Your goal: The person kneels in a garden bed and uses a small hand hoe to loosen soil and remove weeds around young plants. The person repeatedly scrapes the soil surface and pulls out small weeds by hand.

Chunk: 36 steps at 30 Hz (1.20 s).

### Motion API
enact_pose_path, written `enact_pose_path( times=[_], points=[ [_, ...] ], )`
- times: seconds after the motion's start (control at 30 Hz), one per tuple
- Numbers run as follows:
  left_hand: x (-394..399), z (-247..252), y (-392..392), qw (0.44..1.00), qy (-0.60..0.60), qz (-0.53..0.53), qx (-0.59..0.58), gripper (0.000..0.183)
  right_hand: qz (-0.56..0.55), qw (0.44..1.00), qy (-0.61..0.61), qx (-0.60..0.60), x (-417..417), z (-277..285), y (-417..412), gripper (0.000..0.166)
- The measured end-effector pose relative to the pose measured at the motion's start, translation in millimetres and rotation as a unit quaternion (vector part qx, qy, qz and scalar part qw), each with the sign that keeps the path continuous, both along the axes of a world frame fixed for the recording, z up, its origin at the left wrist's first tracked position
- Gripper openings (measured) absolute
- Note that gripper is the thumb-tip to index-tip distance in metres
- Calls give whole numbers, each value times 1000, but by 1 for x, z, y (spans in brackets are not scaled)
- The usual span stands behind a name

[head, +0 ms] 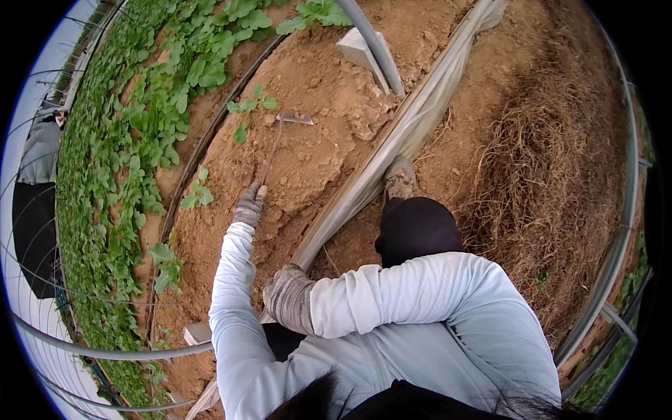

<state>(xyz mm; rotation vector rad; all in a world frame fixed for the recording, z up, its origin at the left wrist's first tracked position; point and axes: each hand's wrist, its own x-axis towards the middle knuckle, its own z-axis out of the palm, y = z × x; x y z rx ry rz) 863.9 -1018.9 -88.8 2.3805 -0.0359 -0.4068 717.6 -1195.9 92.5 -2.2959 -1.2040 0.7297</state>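
Note:
My left hand [251, 203], in a grey knitted glove, is closed on the thin handle of a hoe [272, 149]. The hoe reaches away from me, and its narrow metal blade [296, 119] lies at the soil beside a small leafy seedling [249, 106]. My right hand [289, 299], gloved too, is bent in front of my body at the rolled plastic film [386, 157]. Its fingers are curled and mostly hidden, so whether it grips the film cannot be told.
Dense green plants [121, 173] grow at the left behind a dark hose [197, 149]. A grey metal hoop [373, 44] stands by a concrete block [362, 52]. Dry roots [530, 184] are heaped at the right. My muddy shoe [400, 178] is beside the film.

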Motion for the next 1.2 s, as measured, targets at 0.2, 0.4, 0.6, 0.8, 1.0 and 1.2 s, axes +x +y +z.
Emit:
enact_pose_path(
  times=[0.2, 0.4, 0.6, 0.8, 1.0, 1.2],
  points=[
    [84, -3, -112, 998, -67, -16, -12, 39, 42, 998, 18, -42, 13, 3, -2, 28],
    [101, -15, -136, 999, 37, 11, -34, 42, 64, 995, 23, -74, 29, 2, -11, 27],
    [56, -28, -48, 997, -31, -49, 56, 39, -7, 997, -19, -71, 12, -7, 4, 24],
    [-18, -14, 27, 994, 6, 22, 103, 38, 52, 998, 1, -36, 23, 10, -5, 28],
    [-82, -7, 67, 994, -19, 63, 87, 37, 37, 998, 21, -56, 20, 6, 2, 31],
    [-140, -4, 110, 986, 4, 120, 116, 38, 82, 992, 45, -88, 20, 4, 10, 41]
  ],
)
